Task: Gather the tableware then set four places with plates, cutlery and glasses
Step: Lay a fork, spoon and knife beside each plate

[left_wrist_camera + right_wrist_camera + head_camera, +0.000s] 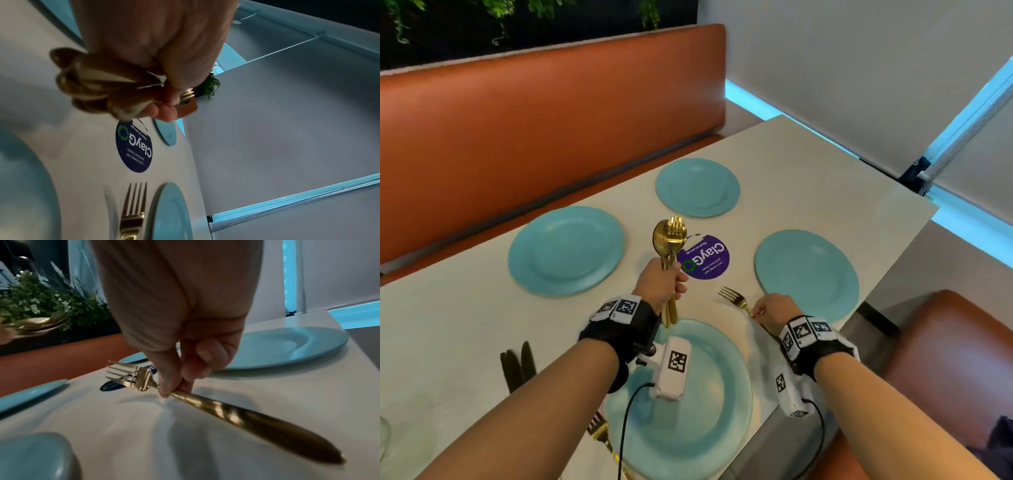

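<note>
Left hand (659, 282) fisted round a bundle of gold cutlery (670, 240), spoon and fork heads up, handles hanging just above the near plate (709, 428). Right hand (774, 310) pinching a gold fork (734, 299) at the neck between thumb and fingertips (166, 386), tines pointing far-left, low over the white table (808, 164) between the near plate and the right plate (806, 274). Left plate (566, 250) and far plate (698, 186) along the bench side. Purple sticker (705, 260) in the middle. Dark knives (517, 365) lying near left. Another gold fork (601, 435) touching the near plate's left rim.
</note>
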A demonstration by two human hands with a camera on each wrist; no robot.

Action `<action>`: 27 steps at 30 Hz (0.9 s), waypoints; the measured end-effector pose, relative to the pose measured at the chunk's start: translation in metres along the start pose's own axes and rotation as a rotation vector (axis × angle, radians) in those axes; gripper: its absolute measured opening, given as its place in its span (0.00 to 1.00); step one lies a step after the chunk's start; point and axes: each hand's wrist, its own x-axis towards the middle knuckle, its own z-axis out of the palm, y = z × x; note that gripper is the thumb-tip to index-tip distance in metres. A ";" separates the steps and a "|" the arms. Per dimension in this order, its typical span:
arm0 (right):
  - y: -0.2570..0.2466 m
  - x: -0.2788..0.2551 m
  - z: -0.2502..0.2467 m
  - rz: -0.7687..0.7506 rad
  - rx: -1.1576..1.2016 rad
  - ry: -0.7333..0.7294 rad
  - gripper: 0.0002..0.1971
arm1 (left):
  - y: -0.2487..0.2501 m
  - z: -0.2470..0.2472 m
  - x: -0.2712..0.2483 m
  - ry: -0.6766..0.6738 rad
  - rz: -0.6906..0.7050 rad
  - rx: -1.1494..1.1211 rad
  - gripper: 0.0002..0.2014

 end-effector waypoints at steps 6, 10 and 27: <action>-0.001 0.009 0.008 0.023 -0.025 0.013 0.12 | -0.002 0.013 0.014 0.017 -0.036 0.005 0.13; 0.002 0.012 0.013 0.052 -0.020 0.078 0.09 | -0.002 0.016 0.021 0.025 -0.058 0.018 0.15; 0.030 0.024 -0.002 0.147 -0.021 0.292 0.22 | -0.008 0.029 0.032 0.010 -0.056 0.041 0.16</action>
